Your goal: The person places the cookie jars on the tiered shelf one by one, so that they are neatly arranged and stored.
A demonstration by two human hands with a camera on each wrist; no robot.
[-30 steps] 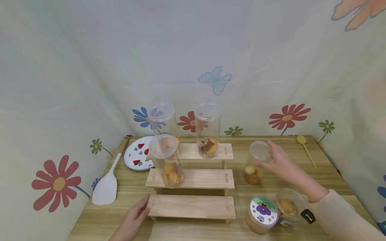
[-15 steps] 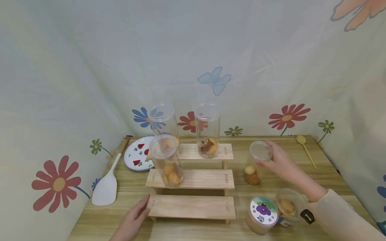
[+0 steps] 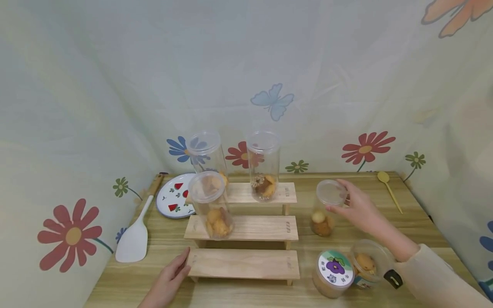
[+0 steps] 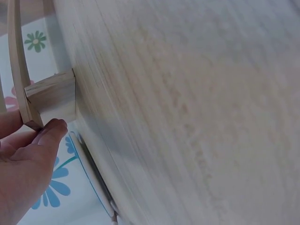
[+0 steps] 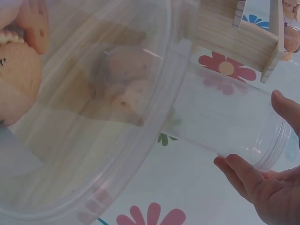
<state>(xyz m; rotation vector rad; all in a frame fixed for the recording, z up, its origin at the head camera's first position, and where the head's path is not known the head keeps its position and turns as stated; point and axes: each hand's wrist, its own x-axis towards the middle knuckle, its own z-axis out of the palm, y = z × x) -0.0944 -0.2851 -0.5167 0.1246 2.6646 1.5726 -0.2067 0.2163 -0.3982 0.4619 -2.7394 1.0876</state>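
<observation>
In the head view my right hand (image 3: 360,207) grips a tall clear jar (image 3: 325,205) near its lid, thumb on one side and fingers on the other. Pale and brown cookies lie at the bottom of this jar, which stands on the table right of the three-step wooden shelf (image 3: 244,263). My left hand (image 3: 169,276) pinches the left end of the lowest step; the left wrist view shows fingertips (image 4: 58,126) against the board's corner. A similar cookie jar (image 3: 217,209) stands on the middle step, and two more jars (image 3: 263,171) are on the top step.
At front right are a tub with a purple-flower lid (image 3: 334,269) and an open-looking clear tub (image 3: 369,263) of cookies under the right forearm. A white spatula (image 3: 132,241) and a watermelon-print plate (image 3: 169,196) lie left. A yellow spoon (image 3: 390,192) lies back right.
</observation>
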